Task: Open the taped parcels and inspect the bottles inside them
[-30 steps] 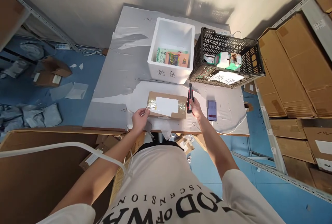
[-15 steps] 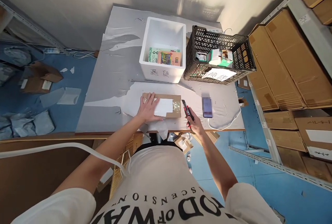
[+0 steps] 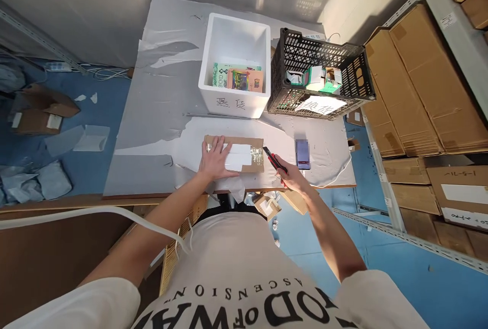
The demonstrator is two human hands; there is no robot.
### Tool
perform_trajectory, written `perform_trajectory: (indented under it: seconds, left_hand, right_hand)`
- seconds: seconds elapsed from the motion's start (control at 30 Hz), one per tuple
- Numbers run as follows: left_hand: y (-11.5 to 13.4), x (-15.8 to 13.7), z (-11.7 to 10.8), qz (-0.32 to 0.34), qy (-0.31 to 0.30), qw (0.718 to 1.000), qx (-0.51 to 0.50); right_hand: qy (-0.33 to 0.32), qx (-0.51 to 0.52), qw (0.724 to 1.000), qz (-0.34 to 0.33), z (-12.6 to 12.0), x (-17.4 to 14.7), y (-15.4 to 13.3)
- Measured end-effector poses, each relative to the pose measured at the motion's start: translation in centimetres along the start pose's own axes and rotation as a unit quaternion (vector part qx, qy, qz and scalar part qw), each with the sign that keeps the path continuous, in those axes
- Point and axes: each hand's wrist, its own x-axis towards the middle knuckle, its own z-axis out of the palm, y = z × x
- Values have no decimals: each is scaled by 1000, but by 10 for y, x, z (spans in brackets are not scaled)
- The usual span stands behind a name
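A flat cardboard box (image 3: 247, 141) with a white label and clear tape at its ends lies near the table's front edge. Across its left part rests my left hand (image 3: 215, 160), fingers spread on the top. My right hand (image 3: 290, 172) grips a red and black box cutter (image 3: 275, 160), whose tip points up and left at the box's right end. Whether the tip touches the cardboard I cannot tell. A phone (image 3: 302, 154) with a lit screen lies to the right of that hand, a white cable beside it.
Behind the box stands a white foam bin (image 3: 232, 102) with colourful packets inside. A black plastic crate (image 3: 324, 47) holding small boxes is next to it. Shelves with cartons (image 3: 419, 80) line the right side. Scraps and a carton (image 3: 38, 120) lie on the blue floor.
My right hand has turned the box cutter, so it slants more to the left, its tip nearer the box's right end. My left hand stays on the box. The view has shifted slightly.
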Motion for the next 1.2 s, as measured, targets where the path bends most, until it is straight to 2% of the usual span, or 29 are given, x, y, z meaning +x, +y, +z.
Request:
perform_trajectory:
  seconds: [0.2,0.3,0.5,0.63,0.77,0.83,0.9,0.97,1.03,1.1,1.2]
  left_hand:
    - [-1,0,1,-9,-3,1000,-4]
    - [-2,0,3,-11,-2,1000,0]
    - [-3,0,4,-16,-9,1000,-4]
    - [-2,0,3,-17,-22,1000,7]
    - [-2,1,2,-15,-35,999,39]
    - [-2,0,2,-8,-31,998,51]
    - [-2,-2,2,4,-20,998,57]
    - [-3,-4,2,21,-5,998,59]
    - [-3,-7,1,42,15,997,59]
    - [-2,-14,2,64,40,995,58]
    - [1,-30,8,98,61,992,49]
  right_hand:
    - [-66,-105,992,-13,-19,6,-11]
    - [-96,-118,988,0,-25,5,-12]
    - [-110,-130,985,33,-26,-12,-9]
    - [-99,-127,986,37,-18,-33,5]
    - [-110,-109,987,33,-7,-53,36]
    - [-75,-109,991,15,-5,-57,51]
    - [5,-154,988,-4,-4,-53,64]
    - [115,-242,963,-9,-1,-39,73]
    - [203,-330,922,20,7,-17,81]
    - [236,-387,889,65,21,8,91]
    - [238,-428,867,92,43,35,110]
